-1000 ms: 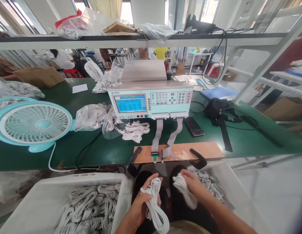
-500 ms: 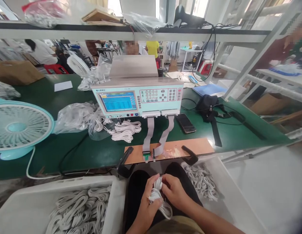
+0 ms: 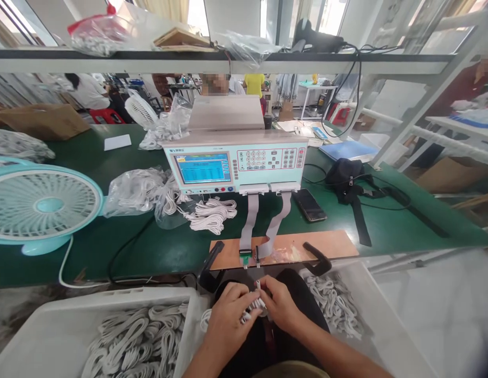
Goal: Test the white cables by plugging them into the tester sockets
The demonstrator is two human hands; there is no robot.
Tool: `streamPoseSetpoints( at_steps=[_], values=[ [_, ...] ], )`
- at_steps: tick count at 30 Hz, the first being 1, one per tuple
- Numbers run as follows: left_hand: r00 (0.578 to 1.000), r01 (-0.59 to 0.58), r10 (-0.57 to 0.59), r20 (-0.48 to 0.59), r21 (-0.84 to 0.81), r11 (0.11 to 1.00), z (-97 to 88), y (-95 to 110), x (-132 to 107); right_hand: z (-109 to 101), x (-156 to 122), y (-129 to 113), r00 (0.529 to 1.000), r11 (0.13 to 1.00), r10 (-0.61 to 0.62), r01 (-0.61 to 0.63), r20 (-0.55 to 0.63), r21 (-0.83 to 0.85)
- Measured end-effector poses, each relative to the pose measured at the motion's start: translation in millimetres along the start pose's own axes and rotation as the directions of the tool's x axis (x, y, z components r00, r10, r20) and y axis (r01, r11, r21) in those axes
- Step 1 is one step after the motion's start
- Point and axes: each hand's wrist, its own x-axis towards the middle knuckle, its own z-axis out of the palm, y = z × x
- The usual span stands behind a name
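A coiled white cable (image 3: 256, 304) is held above my lap, in front of the table edge. My left hand (image 3: 232, 311) is wrapped over the coil from the left, and loops stick out on its far side. My right hand (image 3: 281, 304) pinches one cable end, whose small plug points up toward the table. Just beyond, a green connector board (image 3: 246, 259) and a second small connector (image 3: 257, 257) sit at the front of an orange-brown board (image 3: 283, 249). Grey ribbon cables (image 3: 249, 220) link them to a tester (image 3: 236, 163) with a lit blue screen.
A white bin (image 3: 42, 328) of coiled cables stands at left, another bin (image 3: 389, 315) at right. Black clamps (image 3: 210, 265) grip the board. On the green table are a fan (image 3: 47, 205), bagged cables (image 3: 137, 189), loose cables (image 3: 212, 214), a phone (image 3: 310, 205) and a black bag (image 3: 344, 176).
My left hand has turned over, its back now facing up, and the coil has swung to lie sideways. My right hand has stayed close to the cable end. The view has shifted slightly left.
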Motion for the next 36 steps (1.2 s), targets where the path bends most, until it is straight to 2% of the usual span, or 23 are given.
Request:
streamPoseSetpoints(
  at_steps=[3,6,9,12,15,17,19,23,26,29,36],
  values=[
    [0.999,-0.044,0.045,-0.007,0.075,0.996,4.2,3,10,-1,6,2,1.000,0.999,0.009,-0.009,-0.017,-0.035],
    [0.999,-0.044,0.046,-0.016,0.077,0.996,11.7,2,14,-3,10,6,0.997,0.990,-0.073,0.069,-0.028,-0.123],
    [0.998,0.068,-0.068,-0.016,0.039,0.997,19.1,-3,16,-3,9,9,0.990,0.967,-0.135,0.124,-0.038,-0.221],
    [0.973,0.229,-0.224,0.056,-0.109,0.967,24.5,-11,18,-2,8,10,0.985,0.952,-0.166,0.148,-0.047,-0.270],
    [0.896,0.441,-0.422,0.138,-0.373,0.816,31.2,-19,20,0,7,7,0.990,0.983,-0.123,0.113,-0.062,-0.145],
    [0.844,0.498,-0.523,0.120,-0.540,0.679,37.8,-24,19,2,10,4,0.996,1.000,-0.020,0.021,-0.085,0.011],
    [0.823,0.459,-0.567,0.044,-0.640,0.616,45.4,-28,18,5,13,2,0.991,0.983,0.093,-0.076,-0.099,0.165],
    [0.807,0.384,-0.588,-0.055,-0.707,0.594,56.4,-35,15,10,22,2,0.975,0.912,0.215,-0.176,-0.065,0.371],
    [0.801,0.368,-0.597,-0.036,-0.758,0.539,57.9,-35,16,11,24,3,0.963,0.850,0.268,-0.224,-0.026,0.477],
    [0.816,0.369,-0.577,0.004,-0.772,0.517,56.2,-32,18,11,24,6,0.953,0.814,0.302,-0.262,0.008,0.518],
    [0.863,0.401,-0.502,0.055,-0.677,0.617,52.4,-32,20,7,24,6,0.936,0.788,0.348,-0.319,0.047,0.526]
  ],
)
